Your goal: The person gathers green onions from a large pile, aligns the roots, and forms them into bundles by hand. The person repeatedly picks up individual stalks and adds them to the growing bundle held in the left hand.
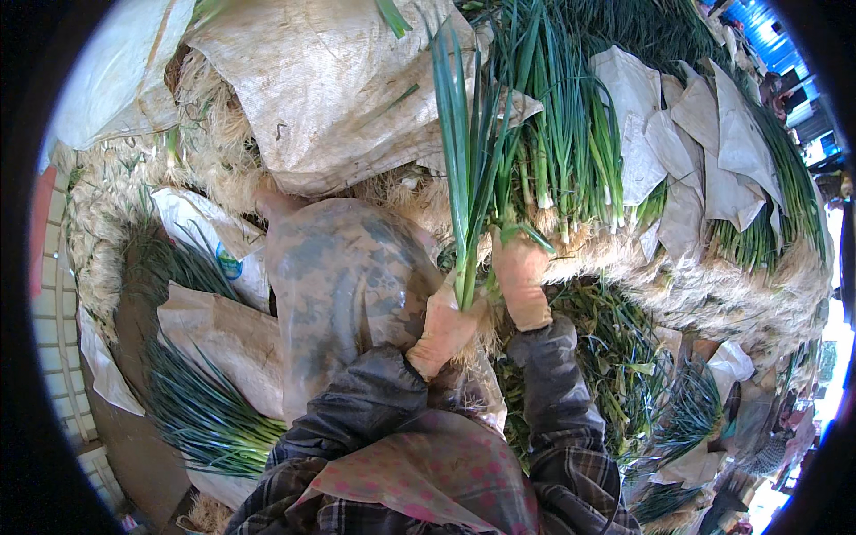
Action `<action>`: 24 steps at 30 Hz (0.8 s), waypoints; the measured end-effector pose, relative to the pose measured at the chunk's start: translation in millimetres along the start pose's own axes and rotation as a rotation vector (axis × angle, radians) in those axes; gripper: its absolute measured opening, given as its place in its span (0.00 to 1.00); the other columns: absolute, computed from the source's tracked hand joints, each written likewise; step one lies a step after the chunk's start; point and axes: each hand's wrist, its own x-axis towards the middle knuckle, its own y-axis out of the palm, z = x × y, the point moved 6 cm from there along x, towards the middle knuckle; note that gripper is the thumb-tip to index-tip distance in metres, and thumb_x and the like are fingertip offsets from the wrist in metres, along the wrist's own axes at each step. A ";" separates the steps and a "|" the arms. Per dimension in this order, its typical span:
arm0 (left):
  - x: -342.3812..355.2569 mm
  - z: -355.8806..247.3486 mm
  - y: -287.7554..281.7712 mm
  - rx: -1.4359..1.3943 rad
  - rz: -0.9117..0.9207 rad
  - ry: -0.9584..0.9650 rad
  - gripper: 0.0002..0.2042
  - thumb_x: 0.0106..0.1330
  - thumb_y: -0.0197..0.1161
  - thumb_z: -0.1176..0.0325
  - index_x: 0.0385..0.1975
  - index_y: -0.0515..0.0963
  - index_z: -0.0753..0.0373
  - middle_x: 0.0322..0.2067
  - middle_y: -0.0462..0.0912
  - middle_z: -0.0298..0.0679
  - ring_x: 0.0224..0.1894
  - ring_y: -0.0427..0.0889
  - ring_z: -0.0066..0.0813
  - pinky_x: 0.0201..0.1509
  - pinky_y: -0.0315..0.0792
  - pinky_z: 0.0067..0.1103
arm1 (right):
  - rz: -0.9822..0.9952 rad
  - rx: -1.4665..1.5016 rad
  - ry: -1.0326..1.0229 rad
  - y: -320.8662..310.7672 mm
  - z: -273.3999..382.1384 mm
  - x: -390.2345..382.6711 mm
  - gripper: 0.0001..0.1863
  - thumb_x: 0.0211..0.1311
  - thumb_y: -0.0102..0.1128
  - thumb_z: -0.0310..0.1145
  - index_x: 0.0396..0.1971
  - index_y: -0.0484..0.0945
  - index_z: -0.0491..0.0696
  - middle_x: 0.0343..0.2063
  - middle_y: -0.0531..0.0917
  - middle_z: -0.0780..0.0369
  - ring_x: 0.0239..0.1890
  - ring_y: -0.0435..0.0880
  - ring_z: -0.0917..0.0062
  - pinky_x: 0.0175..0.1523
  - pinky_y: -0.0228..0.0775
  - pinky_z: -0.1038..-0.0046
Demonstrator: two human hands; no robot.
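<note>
My left hand, in a pale orange glove, is closed around the lower stems of a few green onions. Their long dark leaves stand upward, and pale roots hang below the grip. Close beside it, my right hand, gloved alike, is closed with a bent strip of green onion leaf sticking out at its fingertips. Just beyond the right hand, more green onions lie in a thick row, roots toward me. The fingertips of both hands are partly hidden.
Cream woven sacking covers a heap at the far left. Trimmed leaves are piled on the ground right of my right forearm. A green onion bundle lies at the left, and grey-white sheets cover rows at the right.
</note>
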 end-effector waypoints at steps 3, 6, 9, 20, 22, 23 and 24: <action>0.5 3.3 -1.8 0.007 -0.007 0.024 0.22 0.58 0.63 0.80 0.54 0.71 0.66 0.38 0.80 0.32 0.39 0.76 0.17 0.44 0.72 0.17 | -0.092 0.086 -0.146 -19.7 14.9 -33.4 0.19 0.71 0.47 0.46 0.34 0.80 0.47 0.13 0.77 0.66 0.10 0.73 0.82 0.14 0.69 0.78; 2.7 7.3 0.3 -0.120 -0.001 0.043 0.23 0.58 0.63 0.77 0.56 0.70 0.65 0.34 0.81 0.36 0.36 0.78 0.21 0.42 0.74 0.20 | -0.077 0.370 -0.309 -61.0 34.8 -70.1 0.14 0.70 0.52 0.41 0.33 0.80 0.46 0.17 0.79 0.65 0.13 0.75 0.83 0.16 0.71 0.80; 4.0 10.3 -0.4 -0.122 -0.023 0.045 0.23 0.59 0.64 0.73 0.56 0.70 0.65 0.33 0.82 0.38 0.34 0.80 0.22 0.41 0.75 0.21 | -0.070 1.027 0.016 -111.5 10.8 -94.2 0.13 0.68 0.54 0.40 0.30 0.80 0.47 0.22 0.82 0.65 0.20 0.79 0.80 0.24 0.74 0.77; 2.6 11.7 2.9 -0.415 0.170 -0.193 0.16 0.64 0.63 0.76 0.51 0.73 0.69 0.37 0.81 0.34 0.37 0.79 0.19 0.43 0.74 0.17 | 0.461 0.160 0.829 -99.6 -207.2 -296.5 0.21 0.70 0.48 0.44 0.54 0.78 0.49 0.33 0.84 0.57 0.36 0.81 0.70 0.43 0.73 0.69; 1.9 11.6 5.4 -0.582 0.202 -0.233 0.15 0.64 0.64 0.75 0.50 0.75 0.67 0.39 0.81 0.35 0.39 0.80 0.21 0.43 0.74 0.18 | 1.065 -0.282 0.464 -57.1 -191.9 -320.4 0.21 0.68 0.51 0.42 0.56 0.76 0.49 0.41 0.84 0.55 0.44 0.83 0.67 0.45 0.75 0.68; 1.6 10.6 5.9 -0.582 0.215 -0.234 0.14 0.64 0.64 0.74 0.49 0.76 0.67 0.39 0.81 0.34 0.39 0.79 0.21 0.44 0.74 0.18 | 1.030 -0.198 0.323 -43.4 -176.3 -307.9 0.21 0.67 0.53 0.41 0.56 0.75 0.48 0.44 0.84 0.55 0.46 0.83 0.68 0.45 0.76 0.69; 1.1 10.9 6.5 -0.564 0.220 -0.258 0.14 0.64 0.64 0.74 0.48 0.77 0.67 0.39 0.81 0.34 0.39 0.79 0.21 0.44 0.73 0.18 | 0.994 -0.120 0.178 -34.4 -155.6 -290.1 0.21 0.66 0.55 0.39 0.56 0.75 0.47 0.46 0.83 0.55 0.48 0.84 0.69 0.45 0.77 0.70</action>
